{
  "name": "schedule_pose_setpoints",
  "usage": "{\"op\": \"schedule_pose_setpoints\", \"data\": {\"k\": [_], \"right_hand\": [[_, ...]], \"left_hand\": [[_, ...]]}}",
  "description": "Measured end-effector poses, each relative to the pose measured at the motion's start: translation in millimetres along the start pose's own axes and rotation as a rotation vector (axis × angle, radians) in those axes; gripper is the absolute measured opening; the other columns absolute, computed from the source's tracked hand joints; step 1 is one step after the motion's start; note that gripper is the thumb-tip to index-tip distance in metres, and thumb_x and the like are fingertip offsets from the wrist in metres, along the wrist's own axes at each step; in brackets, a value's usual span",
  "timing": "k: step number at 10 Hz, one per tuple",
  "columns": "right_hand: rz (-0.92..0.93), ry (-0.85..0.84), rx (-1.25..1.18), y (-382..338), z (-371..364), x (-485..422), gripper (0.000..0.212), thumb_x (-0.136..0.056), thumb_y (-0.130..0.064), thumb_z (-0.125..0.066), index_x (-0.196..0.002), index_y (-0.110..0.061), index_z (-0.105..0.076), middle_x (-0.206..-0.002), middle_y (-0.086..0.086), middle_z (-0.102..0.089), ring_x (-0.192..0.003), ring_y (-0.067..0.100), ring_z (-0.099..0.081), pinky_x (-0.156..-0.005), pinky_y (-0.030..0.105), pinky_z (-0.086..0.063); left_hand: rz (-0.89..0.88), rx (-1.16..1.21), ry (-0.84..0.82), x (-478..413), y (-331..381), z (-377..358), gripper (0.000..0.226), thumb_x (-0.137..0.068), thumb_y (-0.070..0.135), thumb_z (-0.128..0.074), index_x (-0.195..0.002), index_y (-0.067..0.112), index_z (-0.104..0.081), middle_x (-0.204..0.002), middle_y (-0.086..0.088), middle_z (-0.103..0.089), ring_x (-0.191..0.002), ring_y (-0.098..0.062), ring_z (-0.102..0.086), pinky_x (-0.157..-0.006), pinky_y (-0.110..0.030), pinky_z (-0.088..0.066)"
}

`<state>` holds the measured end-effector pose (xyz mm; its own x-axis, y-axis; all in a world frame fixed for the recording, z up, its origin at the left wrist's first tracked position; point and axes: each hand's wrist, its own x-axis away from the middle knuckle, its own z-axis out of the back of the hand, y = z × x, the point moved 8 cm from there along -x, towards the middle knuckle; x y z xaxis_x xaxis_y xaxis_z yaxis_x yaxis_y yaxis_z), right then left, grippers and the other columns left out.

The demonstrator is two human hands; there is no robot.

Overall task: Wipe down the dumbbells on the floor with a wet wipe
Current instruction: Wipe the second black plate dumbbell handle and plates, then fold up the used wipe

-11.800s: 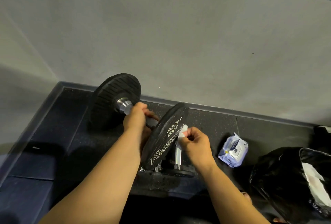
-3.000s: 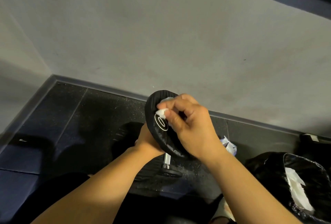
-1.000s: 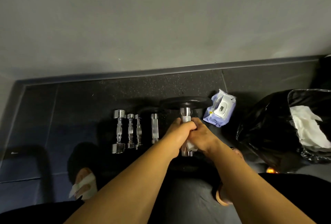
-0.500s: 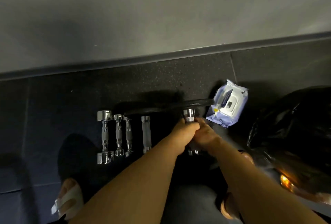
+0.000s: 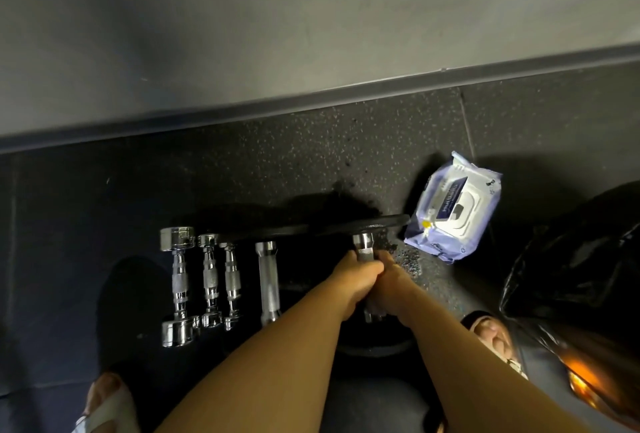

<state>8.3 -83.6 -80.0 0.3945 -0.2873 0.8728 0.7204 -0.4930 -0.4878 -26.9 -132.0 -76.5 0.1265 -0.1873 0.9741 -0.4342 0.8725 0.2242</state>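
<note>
**Plate dumbbell** (image 5: 364, 248): black plates on a knurled chrome handle, lying on the floor with the handle pointing away from the person. The far plate (image 5: 367, 223) shows edge-on. The near plate is a dark shape under the forearms and hard to make out.

**Left hand** (image 5: 350, 279): fingers curled over the handle, gripping it just short of the far collar.

**Right hand** (image 5: 390, 283): closed round the same handle, pressed against the left hand. Whether a wipe sits inside either grip cannot be told.

**Chrome dumbbells**: three in a row left of the plate dumbbell, parallel to it. The large one (image 5: 178, 285) is outermost, with two slimmer ones (image 5: 211, 280) (image 5: 232, 282) just beside it.

**Chrome bar** (image 5: 268, 282): plain, between the slim pair and the left forearm. A dark plate edge crosses its far end, and whether the two are joined is unclear.

**Wet wipe pack** (image 5: 453, 216): lilac and white with a flip lid, flat on the floor. It touches or nearly touches the right end of the far plate.

**Black bin bag** (image 5: 575, 259): glossy, at the right edge.

**Feet**: one in a pale-strapped sandal (image 5: 107, 405) at lower left, another (image 5: 488, 332) beside the bag.

**Floor** (image 5: 294, 155): dark speckled rubber tiles, meeting a grey skirting (image 5: 311, 100) and wall (image 5: 311, 17).
</note>
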Motion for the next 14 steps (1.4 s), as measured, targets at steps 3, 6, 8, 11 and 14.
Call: {"op": "schedule_pose_setpoints", "data": {"k": [3, 6, 8, 11, 14], "right_hand": [[0.046, 0.25, 0.967, 10.3, 20.2, -6.9, 0.047, -0.103, -0.024, -0.021, -0.147, -0.012, -0.028, -0.143, -0.007, -0.046, -0.141, 0.02, -0.02, -0.118, 0.036, -0.008], [-0.046, 0.257, 0.239, 15.9, 37.5, 9.6, 0.046, -0.082, -0.012, -0.066, -0.124, -0.013, -0.049, -0.113, 0.012, -0.062, -0.097, 0.024, -0.061, -0.083, 0.035, -0.05], [-0.034, 0.32, 0.028, -3.7, 36.4, 60.3, 0.035, -0.078, -0.01, -0.067, -0.112, -0.001, -0.06, -0.1, 0.017, -0.066, -0.075, 0.024, -0.061, -0.055, 0.023, -0.045], [0.194, 0.255, -0.34, -81.5, 4.2, 193.6, 0.015, -0.087, -0.004, -0.06, -0.097, -0.013, -0.055, -0.087, 0.008, -0.06, -0.069, 0.018, -0.056, -0.063, 0.029, -0.049], [0.405, 0.06, -0.463, -151.3, -59.5, 329.0, 0.019, -0.098, -0.024, -0.049, -0.086, -0.01, -0.055, -0.051, 0.005, -0.057, -0.044, 0.017, -0.053, -0.052, 0.026, -0.042]], "left_hand": [[-0.005, -0.012, -0.022, -5.1, 2.5, 0.0, 0.039, -0.087, 0.023, -0.055, -0.125, 0.019, -0.05, -0.119, -0.011, -0.06, -0.107, -0.028, -0.06, -0.094, -0.044, -0.052], [-0.079, -0.061, -0.034, 39.9, 15.6, 9.5, 0.023, -0.091, 0.021, -0.049, -0.11, 0.02, -0.061, -0.103, -0.004, -0.065, -0.09, -0.019, -0.062, -0.067, -0.026, -0.047], [-0.172, -0.004, -0.007, 105.7, 22.2, 26.6, 0.021, -0.097, 0.019, -0.048, -0.076, 0.024, -0.05, -0.098, -0.004, -0.06, -0.099, -0.024, -0.058, -0.079, -0.031, -0.048], [-0.345, 0.045, -0.077, 244.3, 31.9, 53.1, 0.017, -0.095, 0.011, -0.048, -0.085, 0.024, -0.053, -0.091, 0.001, -0.062, -0.091, -0.018, -0.058, -0.093, -0.037, -0.043], [-0.643, -0.051, 0.105, 372.6, 25.3, 88.8, 0.019, -0.088, 0.015, -0.063, -0.106, 0.021, -0.063, -0.098, -0.001, -0.065, -0.101, -0.02, -0.061, -0.09, -0.037, -0.051]]}}
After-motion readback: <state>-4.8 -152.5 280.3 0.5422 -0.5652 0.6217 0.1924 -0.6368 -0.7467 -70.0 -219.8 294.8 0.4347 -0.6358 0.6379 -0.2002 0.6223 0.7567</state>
